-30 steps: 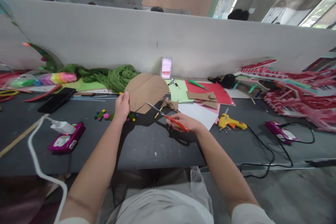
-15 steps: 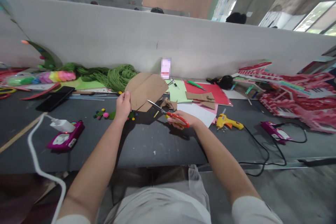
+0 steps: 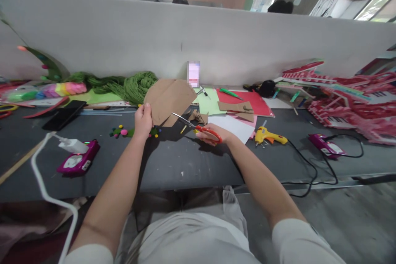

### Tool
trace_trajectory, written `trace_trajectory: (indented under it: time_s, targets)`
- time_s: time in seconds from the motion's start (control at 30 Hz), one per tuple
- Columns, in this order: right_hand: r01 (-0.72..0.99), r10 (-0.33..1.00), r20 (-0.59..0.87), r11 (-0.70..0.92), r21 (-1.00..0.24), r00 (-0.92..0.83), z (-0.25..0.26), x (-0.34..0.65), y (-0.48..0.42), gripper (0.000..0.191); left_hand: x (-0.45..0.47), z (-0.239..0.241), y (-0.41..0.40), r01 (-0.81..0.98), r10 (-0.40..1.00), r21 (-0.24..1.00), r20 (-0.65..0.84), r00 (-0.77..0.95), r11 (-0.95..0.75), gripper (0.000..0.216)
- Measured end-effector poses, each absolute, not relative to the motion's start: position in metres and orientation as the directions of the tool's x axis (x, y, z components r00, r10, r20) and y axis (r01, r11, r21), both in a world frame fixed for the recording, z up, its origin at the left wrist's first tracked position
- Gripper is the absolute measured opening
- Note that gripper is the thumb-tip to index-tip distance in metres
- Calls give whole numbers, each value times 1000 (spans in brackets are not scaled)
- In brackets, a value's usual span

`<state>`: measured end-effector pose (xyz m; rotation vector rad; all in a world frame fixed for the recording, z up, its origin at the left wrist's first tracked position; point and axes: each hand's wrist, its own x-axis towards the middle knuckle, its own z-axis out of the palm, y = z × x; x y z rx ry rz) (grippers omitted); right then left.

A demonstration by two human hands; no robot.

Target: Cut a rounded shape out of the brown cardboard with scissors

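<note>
My left hand [image 3: 144, 120] pinches the left edge of a brown cardboard piece [image 3: 170, 100] with a rounded outline, held above the dark table. In my right hand [image 3: 213, 134] are scissors [image 3: 206, 130] with red and yellow handles, their blades pointing left. The blade tips are at the lower right edge of the cardboard; I cannot tell whether they touch it. Torn cardboard scraps [image 3: 199, 117] lie just behind the scissors. Under my left wrist is a green strip with coloured pompoms [image 3: 128, 132], partly hidden.
Green yarn [image 3: 139, 86] is heaped at the back left, beside a black phone [image 3: 64, 114]. A yellow glue gun [image 3: 269, 136] lies right of white paper [image 3: 232, 128]. Purple power strips stand at left [image 3: 79, 159] and right [image 3: 326, 146], with cables. A pale divider [image 3: 123, 37] runs behind.
The cardboard has turned slightly in my left hand, its rounded edge now more to the upper left. My right hand with the scissors has barely moved. The camera view has tilted a little.
</note>
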<state>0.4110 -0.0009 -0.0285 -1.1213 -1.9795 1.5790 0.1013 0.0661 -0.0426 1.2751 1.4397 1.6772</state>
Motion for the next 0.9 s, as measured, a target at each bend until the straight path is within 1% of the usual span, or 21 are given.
trace_trajectory:
  time_s: [0.27,0.5,0.6,0.77,0.83,0.9]
  targets:
    - [394,798,-215,31,-918,-563,-30,406,0,55,100,-46,68,145,886,969,244,-394,-202,63]
    - [385,785,-250,-16,-923,-566,-37,407,1,51,95,-50,72,141,878,956,293,-378,-259,53]
    - [365,773,-237,-7,-931,-588,-36,406,-1,52,95,-51,71,174,882,954,293,-369,-244,51]
    - [335,766,-230,-20,-942,-600,-33,410,-4,53,100,-49,70,286,838,913,386,-385,-290,45]
    - [314,747,-229,-28,-949,-625,-30,417,-7,51,96,-49,73,277,814,914,394,-426,-297,42]
    - [263,725,-231,-72,-962,-648,-27,425,-11,49,88,-48,78,243,760,926,377,-529,-291,42]
